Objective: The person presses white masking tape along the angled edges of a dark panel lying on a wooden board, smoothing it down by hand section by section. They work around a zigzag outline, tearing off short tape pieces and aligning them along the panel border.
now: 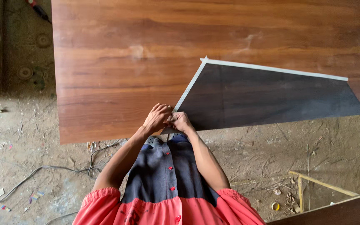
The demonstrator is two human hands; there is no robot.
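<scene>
Floor: dusty ground with cables (pixel 42 171) under wooden bench (pixel 146 50).
Panel: dark sheet (pixel 263 98) at near edge.
Hands: your left hand (pixel 157 118) and right hand (pixel 181 122) pinch white tape (pixel 188 87) at corner.
Advice: press evenly along edge.

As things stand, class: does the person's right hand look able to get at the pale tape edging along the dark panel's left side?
Probably yes. The right hand already rests at the near corner of the dark panel, where the pale tape edging starts, and nothing lies on the wooden board along that edge. The left hand sits close beside it.
</scene>
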